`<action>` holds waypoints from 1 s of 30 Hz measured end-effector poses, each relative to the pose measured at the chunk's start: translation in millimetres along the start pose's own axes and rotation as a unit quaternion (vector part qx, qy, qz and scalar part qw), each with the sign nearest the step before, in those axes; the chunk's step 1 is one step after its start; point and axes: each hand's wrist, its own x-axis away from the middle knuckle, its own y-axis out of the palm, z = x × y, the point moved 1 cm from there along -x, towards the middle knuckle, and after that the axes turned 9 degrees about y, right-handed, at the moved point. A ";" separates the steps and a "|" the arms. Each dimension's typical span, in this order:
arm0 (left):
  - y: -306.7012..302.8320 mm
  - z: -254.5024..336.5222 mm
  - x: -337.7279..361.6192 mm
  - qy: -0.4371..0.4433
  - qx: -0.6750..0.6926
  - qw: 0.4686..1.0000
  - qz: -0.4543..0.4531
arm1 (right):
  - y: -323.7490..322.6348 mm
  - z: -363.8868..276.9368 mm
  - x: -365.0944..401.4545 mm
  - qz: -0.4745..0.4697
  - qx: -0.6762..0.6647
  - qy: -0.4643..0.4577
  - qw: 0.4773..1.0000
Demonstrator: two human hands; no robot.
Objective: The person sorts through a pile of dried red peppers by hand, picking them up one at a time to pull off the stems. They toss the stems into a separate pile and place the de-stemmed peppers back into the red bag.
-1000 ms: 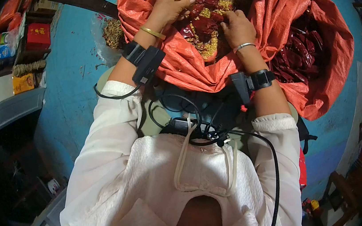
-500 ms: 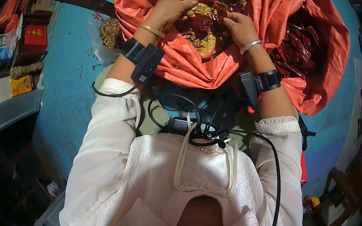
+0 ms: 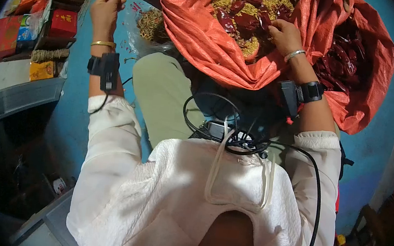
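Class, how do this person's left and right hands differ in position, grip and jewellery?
The left hand is out to the left, clear of the orange sack; the right hand is at the sack's mouth. The right pinches a dark red pepper; whether the left holds anything is unclear. The left wears a gold-coloured bangle, the right a silver-coloured one. Both forearms carry black devices.

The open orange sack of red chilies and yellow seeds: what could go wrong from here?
The sack has a loose rim that might sag and spill yellow seeds. The black cables looped at the lap could snag an arm. Anything pinched in the left hand, too small to tell, might drop onto the blue floor.
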 end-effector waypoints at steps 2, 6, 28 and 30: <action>-12.3 -42.0 -7.3 -0.014 -0.084 0.995 -0.046 | -4.2 -7.3 5.6 -0.002 0.009 0.003 1.000; -20.1 -111.5 -6.2 0.202 -0.570 0.790 -0.103 | -3.6 -6.6 12.9 -0.012 -0.011 0.015 1.000; 240.2 16.2 98.7 0.406 -0.246 0.820 -0.321 | -27.8 -5.5 31.2 -0.043 -0.427 0.233 0.873; 241.8 16.2 104.9 0.429 -0.256 0.799 -0.335 | -28.5 -5.0 31.5 -0.047 -0.419 0.234 0.876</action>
